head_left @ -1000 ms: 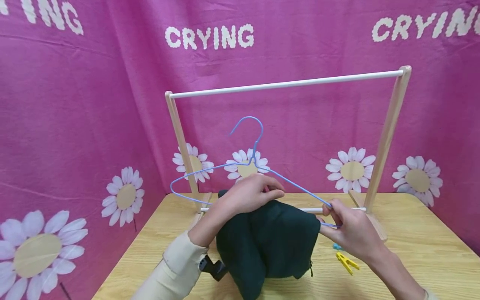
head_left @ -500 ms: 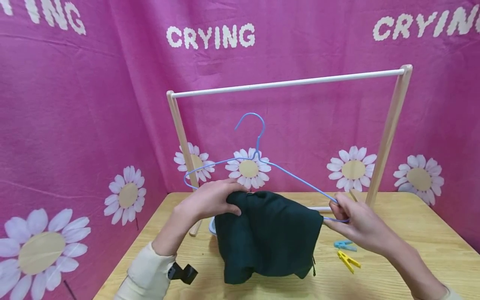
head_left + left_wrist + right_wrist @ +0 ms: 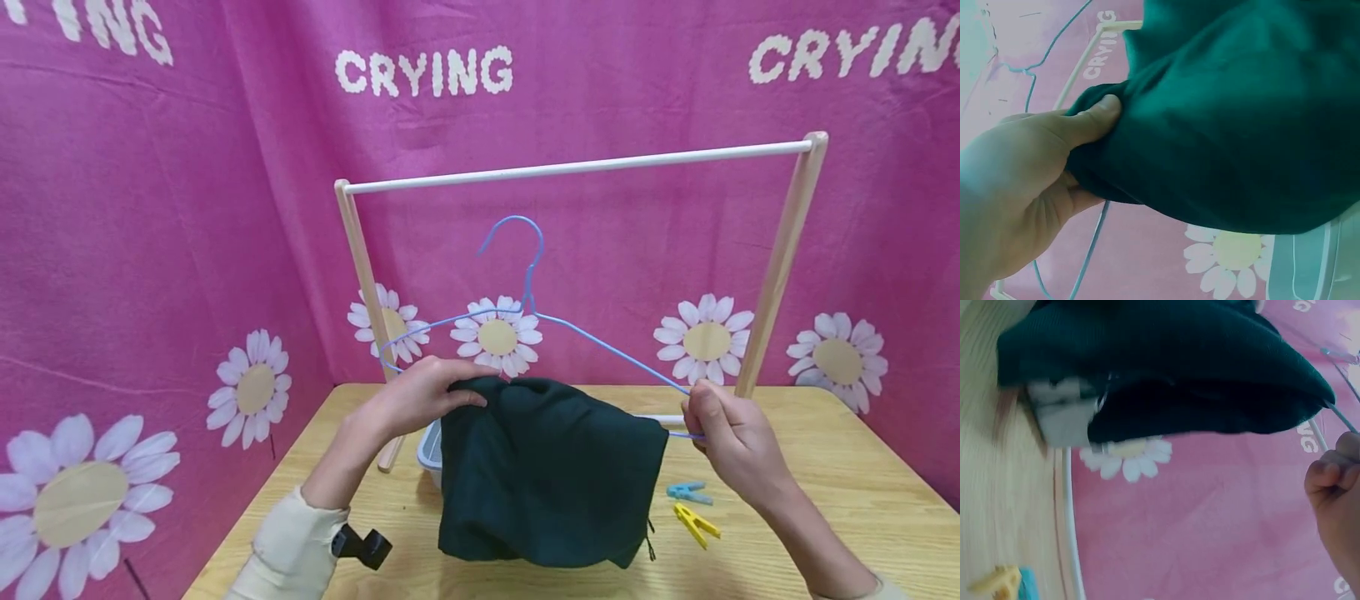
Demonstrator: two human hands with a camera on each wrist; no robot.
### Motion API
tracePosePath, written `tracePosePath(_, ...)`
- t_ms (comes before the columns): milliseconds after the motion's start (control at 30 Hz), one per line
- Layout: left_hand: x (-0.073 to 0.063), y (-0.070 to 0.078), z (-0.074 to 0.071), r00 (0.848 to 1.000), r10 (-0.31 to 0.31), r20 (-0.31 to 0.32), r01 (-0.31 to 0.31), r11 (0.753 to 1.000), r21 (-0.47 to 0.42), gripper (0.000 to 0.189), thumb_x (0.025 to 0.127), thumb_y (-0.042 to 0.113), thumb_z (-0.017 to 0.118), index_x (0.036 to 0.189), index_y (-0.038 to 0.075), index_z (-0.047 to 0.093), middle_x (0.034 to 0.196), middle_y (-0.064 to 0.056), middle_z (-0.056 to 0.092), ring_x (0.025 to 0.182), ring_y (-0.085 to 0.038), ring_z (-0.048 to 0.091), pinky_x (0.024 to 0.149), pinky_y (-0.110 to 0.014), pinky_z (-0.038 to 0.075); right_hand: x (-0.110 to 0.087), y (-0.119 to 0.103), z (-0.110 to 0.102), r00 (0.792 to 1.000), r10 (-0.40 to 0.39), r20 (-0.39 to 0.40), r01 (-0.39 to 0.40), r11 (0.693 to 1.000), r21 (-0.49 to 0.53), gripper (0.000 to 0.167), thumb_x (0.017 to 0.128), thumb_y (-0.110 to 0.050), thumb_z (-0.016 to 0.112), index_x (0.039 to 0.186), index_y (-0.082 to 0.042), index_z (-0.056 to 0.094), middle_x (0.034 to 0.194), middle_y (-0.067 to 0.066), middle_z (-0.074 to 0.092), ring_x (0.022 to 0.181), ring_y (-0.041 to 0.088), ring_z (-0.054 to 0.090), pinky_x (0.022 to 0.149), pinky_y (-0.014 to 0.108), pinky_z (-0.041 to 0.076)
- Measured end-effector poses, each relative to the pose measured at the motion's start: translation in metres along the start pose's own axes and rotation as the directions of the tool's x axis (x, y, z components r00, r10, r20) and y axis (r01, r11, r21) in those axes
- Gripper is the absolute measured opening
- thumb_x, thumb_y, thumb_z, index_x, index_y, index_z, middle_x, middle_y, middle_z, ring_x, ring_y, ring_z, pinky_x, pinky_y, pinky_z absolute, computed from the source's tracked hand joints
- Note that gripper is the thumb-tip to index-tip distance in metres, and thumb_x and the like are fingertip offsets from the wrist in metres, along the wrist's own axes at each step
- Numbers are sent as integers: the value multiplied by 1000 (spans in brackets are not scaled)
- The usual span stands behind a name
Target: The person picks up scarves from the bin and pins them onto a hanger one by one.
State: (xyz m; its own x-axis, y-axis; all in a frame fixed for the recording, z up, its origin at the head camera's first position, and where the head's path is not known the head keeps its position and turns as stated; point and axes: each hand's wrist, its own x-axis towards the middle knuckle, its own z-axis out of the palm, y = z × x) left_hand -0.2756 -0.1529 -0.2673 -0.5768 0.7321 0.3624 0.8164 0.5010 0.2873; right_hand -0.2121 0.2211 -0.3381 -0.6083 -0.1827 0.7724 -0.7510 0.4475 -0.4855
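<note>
A dark green garment (image 3: 555, 475) hangs draped over the lower bar of a blue wire hanger (image 3: 611, 346), with a dark cord at its lower right. My left hand (image 3: 420, 396) pinches its upper left edge; in the left wrist view the thumb of the left hand (image 3: 1035, 162) lies on top of the cloth (image 3: 1222, 125). At the hanger's right end, my right hand (image 3: 735, 442) grips the wire. Fingers of the right hand (image 3: 1341, 494) are curled beside the cloth in the right wrist view. The garment hides most of the lower bar.
Behind the hanger stands a wooden rack with a white top rail (image 3: 577, 169). A pale lidded container (image 3: 431, 450) is partly hidden behind the garment. Blue (image 3: 688, 492) and yellow clothespins (image 3: 697, 525) lie on the wooden table (image 3: 840, 467), right of the cloth.
My left hand has gone from above the cloth to its upper left edge and now pinches it. The hanger has risen and shifted right with my right hand.
</note>
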Motion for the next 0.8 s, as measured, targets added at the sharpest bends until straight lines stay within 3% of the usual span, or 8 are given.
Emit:
tracePosePath(67,-1,-1,1,999,-22,-49,21,1000,-18,41,91,15,72,131,13,65,121,-2,71,103,-12,66,97,-32,54,-2,0,1,1000,8,-18,-7,999,35,37,103,4,38,72,-14,44,56,-8,39,44,6,37,41,21,32)
tracePosePath(167,-1,-1,-2,984,-85,-158,80,996,-38,36,94,14,67,131,12,65,122,-6,70,107,-17,66,99,-37,52,-3,3,1,998,-52,-27,56,972,227,36,103,9,33,72,-8,43,57,-4,41,43,8,37,39,20,30)
tracePosePath(267,1,1,-7,962,-133,-237,143,989,27,32,97,13,63,128,11,66,122,-9,70,108,-22,66,101,-41,51,-1,8,0,990,-125,-60,138,885,445,37,103,11,26,71,-1,41,58,0,39,44,9,36,37,21,27)
tracePosePath(333,3,2,-9,955,-158,-251,188,977,104,30,97,15,62,127,11,66,122,-8,70,108,-23,66,101,-41,51,-1,12,-2,987,-140,-85,163,834,528,38,104,11,23,71,2,39,59,3,39,44,10,35,36,21,25)
tracePosePath(467,2,2,-8,955,-187,-231,224,963,148,29,96,20,64,124,14,69,121,-5,71,109,-21,67,100,-41,52,-4,14,-6,990,-48,-131,109,854,509,36,105,8,24,72,4,39,59,3,40,44,11,35,36,24,24)
tracePosePath(567,-3,0,-7,978,-118,-174,136,986,96,27,96,25,66,122,17,71,118,0,72,109,-15,67,99,-37,52,-5,12,-9,989,26,-143,45,880,473,36,106,4,27,73,2,41,59,2,41,44,12,35,36,27,24)
tracePosePath(667,-9,-1,-7,995,13,-100,-6,997,72,33,91,33,72,122,21,70,117,6,71,108,-9,64,98,-31,53,-3,11,-12,988,60,-145,11,896,443,37,107,-1,29,73,1,43,59,2,42,44,12,36,37,28,26)
tracePosePath(800,-12,-2,-6,981,179,-69,-166,971,171,56,78,44,82,126,21,67,120,6,68,109,-8,62,95,-28,53,-3,11,-15,986,83,-147,-8,892,452,38,108,-2,29,72,0,45,58,1,41,44,13,36,36,29,25)
